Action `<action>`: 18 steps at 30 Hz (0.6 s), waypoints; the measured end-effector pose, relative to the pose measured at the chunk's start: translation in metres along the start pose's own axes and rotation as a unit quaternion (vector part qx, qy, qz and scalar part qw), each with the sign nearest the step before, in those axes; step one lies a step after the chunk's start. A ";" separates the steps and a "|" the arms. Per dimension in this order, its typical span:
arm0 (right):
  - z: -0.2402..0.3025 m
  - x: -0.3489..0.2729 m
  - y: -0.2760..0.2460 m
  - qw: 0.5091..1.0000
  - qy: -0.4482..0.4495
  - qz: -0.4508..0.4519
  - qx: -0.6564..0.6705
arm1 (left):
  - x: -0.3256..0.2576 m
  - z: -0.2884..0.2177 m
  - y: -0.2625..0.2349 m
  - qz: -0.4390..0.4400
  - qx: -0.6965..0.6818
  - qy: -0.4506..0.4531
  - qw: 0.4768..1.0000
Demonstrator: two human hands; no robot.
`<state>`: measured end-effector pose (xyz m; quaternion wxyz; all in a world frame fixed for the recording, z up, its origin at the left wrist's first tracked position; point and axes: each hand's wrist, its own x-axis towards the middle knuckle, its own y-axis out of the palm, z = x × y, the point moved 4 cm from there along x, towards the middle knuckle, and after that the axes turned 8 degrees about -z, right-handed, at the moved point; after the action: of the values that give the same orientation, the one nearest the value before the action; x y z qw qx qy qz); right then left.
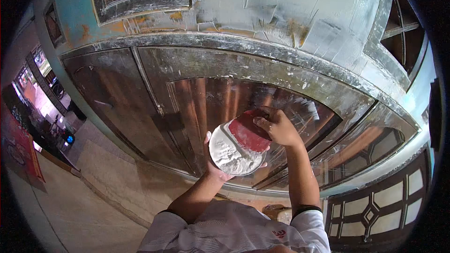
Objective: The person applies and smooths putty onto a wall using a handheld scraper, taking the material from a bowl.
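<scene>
From the head view, my left hand [216, 167] is cupping the round plate of white putty [236, 151] from below, before the wooden door [140, 107]. My right hand [277, 126] is gripping the red scraper [247, 133], fingers closed, scraping over the plate; I am keeping the plate level.

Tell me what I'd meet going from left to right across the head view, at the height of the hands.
Lit street scene at the far left → dark wooden door panel smeared with white filler → left hand under a round white plate of putty → right hand on a red scraper → white latticed window panes.
</scene>
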<state>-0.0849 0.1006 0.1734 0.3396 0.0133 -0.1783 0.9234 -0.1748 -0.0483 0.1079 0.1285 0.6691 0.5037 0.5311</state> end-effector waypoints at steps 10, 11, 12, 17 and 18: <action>0.083 0.000 0.001 0.997 -0.078 0.016 0.022 | -0.002 -0.016 0.028 -0.169 -0.235 0.021 0.957; 0.094 -0.003 0.000 0.996 -0.080 0.024 0.027 | 0.000 -0.019 0.033 -0.157 -0.266 0.021 0.951; 0.119 -0.010 0.001 0.991 -0.131 0.000 -0.002 | 0.001 -0.024 0.036 -0.143 -0.295 0.021 0.944; 0.171 -0.004 -0.006 0.982 -0.184 0.021 -0.027 | 0.011 -0.046 0.045 -0.196 -0.153 0.008 0.969; 0.185 -0.007 -0.007 0.977 -0.209 0.019 -0.033 | 0.013 -0.050 0.046 -0.205 -0.151 -0.002 0.967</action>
<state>-0.0931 0.0388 0.3477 0.2772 0.1913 -0.2762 0.9002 -0.1930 -0.0769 0.1680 0.3345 0.5256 0.5438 0.5622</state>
